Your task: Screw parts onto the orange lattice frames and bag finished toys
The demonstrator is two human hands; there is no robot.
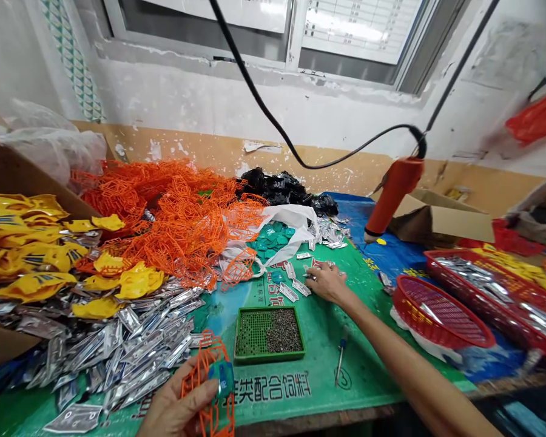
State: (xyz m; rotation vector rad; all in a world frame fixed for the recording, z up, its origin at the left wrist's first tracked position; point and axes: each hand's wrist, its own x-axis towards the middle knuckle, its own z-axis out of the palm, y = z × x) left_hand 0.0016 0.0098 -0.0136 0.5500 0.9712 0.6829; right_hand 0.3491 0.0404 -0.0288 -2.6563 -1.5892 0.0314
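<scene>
My left hand (177, 397), low in the frame, grips an orange plastic lattice frame (208, 358) with a shiny teal plastic piece (221, 377) on it, thumb pressed on the teal piece. My right hand (328, 282) reaches out over the green sheet, its fingers curled together at some small silver metal plates (289, 292). Whatever lies between those fingertips is too small to make out. Between the hands sits a green tray (270, 359) of small screws. Behind it, teal pieces (273, 240) spill from a white plastic bag (295, 213).
An orange electric screwdriver (394, 197) hangs by its cable at right. Orange frames (173, 212), yellow pieces (31, 261) and silver plates (131, 346) are heaped at left. Red baskets (441, 315) and a cardboard box (455, 221) stand right. A pen (341, 361) lies near the front edge.
</scene>
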